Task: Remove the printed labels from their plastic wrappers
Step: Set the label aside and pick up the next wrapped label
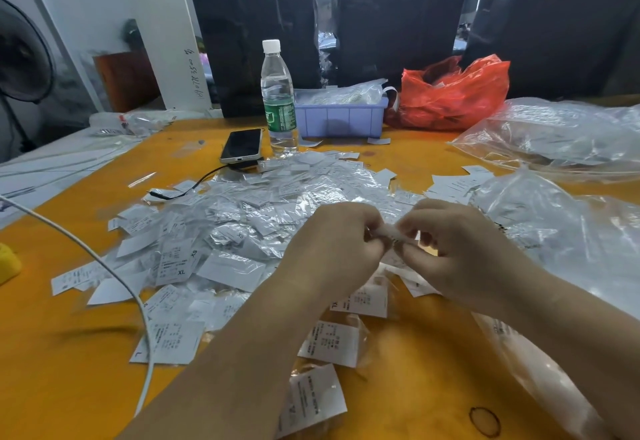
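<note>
A big pile of printed labels in clear plastic wrappers [249, 218] covers the middle of the orange table [69, 353]. Above its near edge, my left hand [332, 245] and my right hand [457, 249] meet. Both pinch one small wrapped label [389, 233] between their fingertips; most of it is hidden by the fingers. Loose white labels [330, 342] lie under my forearms near the table's front.
At the back stand a water bottle [278, 100], a phone [242, 145] on a black cable, a purple bin [341, 117] and a red plastic bag [453, 93]. Large clear plastic bags [561, 138] lie at the right. A white cable [114, 273] crosses the left side.
</note>
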Demonstrator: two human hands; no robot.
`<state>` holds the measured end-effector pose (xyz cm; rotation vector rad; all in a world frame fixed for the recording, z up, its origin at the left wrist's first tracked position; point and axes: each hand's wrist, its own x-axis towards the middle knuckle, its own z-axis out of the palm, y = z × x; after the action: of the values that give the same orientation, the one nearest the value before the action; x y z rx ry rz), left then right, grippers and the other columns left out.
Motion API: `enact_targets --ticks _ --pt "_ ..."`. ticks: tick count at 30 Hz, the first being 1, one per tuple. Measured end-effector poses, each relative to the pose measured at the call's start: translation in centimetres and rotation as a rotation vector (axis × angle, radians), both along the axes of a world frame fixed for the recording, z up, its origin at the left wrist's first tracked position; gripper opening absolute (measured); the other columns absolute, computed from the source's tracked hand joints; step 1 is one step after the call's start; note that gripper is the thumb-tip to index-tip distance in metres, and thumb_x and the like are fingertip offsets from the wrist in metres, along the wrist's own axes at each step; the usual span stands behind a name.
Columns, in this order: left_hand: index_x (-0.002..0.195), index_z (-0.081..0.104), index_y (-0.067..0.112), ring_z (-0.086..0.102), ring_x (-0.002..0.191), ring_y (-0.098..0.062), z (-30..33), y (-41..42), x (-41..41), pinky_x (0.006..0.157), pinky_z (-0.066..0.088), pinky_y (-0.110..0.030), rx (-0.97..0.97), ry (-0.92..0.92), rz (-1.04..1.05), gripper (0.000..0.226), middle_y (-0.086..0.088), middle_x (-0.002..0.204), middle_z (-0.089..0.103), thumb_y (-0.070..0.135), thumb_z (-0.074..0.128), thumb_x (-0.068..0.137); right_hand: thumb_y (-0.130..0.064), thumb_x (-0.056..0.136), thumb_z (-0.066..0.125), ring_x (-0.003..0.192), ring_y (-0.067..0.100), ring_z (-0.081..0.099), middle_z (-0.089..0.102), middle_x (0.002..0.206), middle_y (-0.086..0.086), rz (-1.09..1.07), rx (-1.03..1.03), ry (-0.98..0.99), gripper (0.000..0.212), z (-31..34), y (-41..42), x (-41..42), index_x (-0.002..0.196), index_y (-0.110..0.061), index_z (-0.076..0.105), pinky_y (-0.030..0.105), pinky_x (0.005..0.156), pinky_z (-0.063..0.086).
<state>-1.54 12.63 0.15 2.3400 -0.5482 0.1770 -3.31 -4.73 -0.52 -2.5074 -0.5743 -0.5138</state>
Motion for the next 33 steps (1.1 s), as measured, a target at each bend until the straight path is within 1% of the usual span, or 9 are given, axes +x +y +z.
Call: enact_targets --ticks 3,9,14,17,19,23,26,29,33 --pt "0.073 0.065 0.025 0.054 0.061 -0.01 0.0 0.0 0.1 0.059 0.044 -0.028 -0.031 -0.008 0.018 0.013 0.01 0.065 0.058 0.028 0.071 0.085 -0.014 0.084 0.071 0.066 0.01 0.049 0.053 0.067 -0.007 -0.02 -0.048 0.04 0.016 -0.1 -0.2 0.3 0.069 -0.011 0.067 0.027 0.058 0.033" --pt "0.076 0.066 0.029 0.057 0.064 -0.002 -0.1 -0.5 -0.1 0.058 0.042 -0.024 -0.073 0.029 0.027 0.015 0.012 0.071 0.064 0.042 0.067 0.086 -0.021 0.075 0.082 0.053 0.005 0.035 0.039 0.058 -0.013 -0.035 0.022 -0.013 0.052 0.5 -0.1 0.0 0.056 -0.033 0.036 0.024 0.051 0.025" --pt "0.076 0.065 0.025 0.056 0.067 -0.009 -0.1 -0.7 0.2 0.057 0.044 -0.031 -0.076 0.029 0.046 0.022 0.005 0.076 0.061 0.038 0.057 0.092 -0.027 0.076 0.081 0.059 0.007 0.046 0.051 0.064 -0.01 -0.04 0.122 -0.091 0.025 0.6 -0.7 0.2 0.067 -0.015 0.061 0.022 0.053 0.035" --pt "0.07 0.061 0.027 0.054 0.07 -0.007 -0.2 -0.7 0.5 0.058 0.04 -0.028 -0.085 0.023 0.074 0.026 0.005 0.085 0.056 0.035 0.055 0.094 -0.015 0.084 0.075 0.065 0.005 0.054 0.058 0.071 -0.014 -0.051 0.159 -0.094 0.007 0.6 -0.8 0.2 0.081 -0.018 0.068 0.021 0.057 0.043" --pt "0.07 0.06 0.027 0.056 0.076 -0.006 -0.4 -0.7 0.6 0.059 0.046 -0.027 -0.085 0.027 0.101 0.025 0.006 0.089 0.055 0.036 0.055 0.094 -0.01 0.087 0.069 0.068 0.005 0.057 0.061 0.076 -0.013 -0.067 0.16 -0.083 0.009 0.6 -0.8 0.2 0.09 -0.019 0.07 0.027 0.06 0.049" --pt "0.074 0.065 0.021 0.057 0.061 -0.012 -0.6 -0.6 0.5 0.053 0.042 -0.026 -0.139 0.04 0.096 0.022 0.006 0.069 0.062 0.032 0.058 0.091 -0.009 0.088 0.067 0.071 0.011 0.059 0.066 0.082 -0.007 -0.087 0.175 -0.113 0.013 0.7 -0.6 -0.1 0.097 -0.018 0.069 0.033 0.064 0.052" --pt "0.074 0.065 0.02 0.049 0.054 -0.005 -0.7 -0.9 0.3 0.048 0.036 -0.016 -0.144 0.009 0.066 0.021 0.005 0.061 0.058 0.031 0.061 0.091 -0.008 0.084 0.069 0.066 0.015 0.058 0.064 0.074 -0.006 -0.109 0.18 -0.14 0.009 1.0 -0.5 -0.3 0.087 -0.016 0.067 0.037 0.061 0.052" --pt "0.074 0.065 0.015 0.046 0.054 -0.005 -0.8 -1.0 0.2 0.051 0.038 -0.018 -0.133 -0.014 0.039 0.022 0.004 0.059 0.054 0.03 0.062 0.091 -0.009 0.083 0.067 0.063 0.017 0.057 0.062 0.069 -0.005 -0.121 0.132 -0.165 0.008 1.2 -0.4 -0.5 0.081 -0.017 0.067 0.04 0.057 0.051" --pt "0.075 0.067 0.02 0.049 0.056 -0.003 -1.0 -0.8 0.3 0.05 0.039 -0.013 -0.116 -0.007 0.015 0.018 0.007 0.064 0.058 0.029 0.065 0.09 -0.016 0.089 0.064 0.071 0.013 0.058 0.066 0.082 -0.006 -0.062 0.008 0.002 0.013 1.2 -0.1 -0.8 0.098 -0.024 0.07 0.038 0.064 0.054"
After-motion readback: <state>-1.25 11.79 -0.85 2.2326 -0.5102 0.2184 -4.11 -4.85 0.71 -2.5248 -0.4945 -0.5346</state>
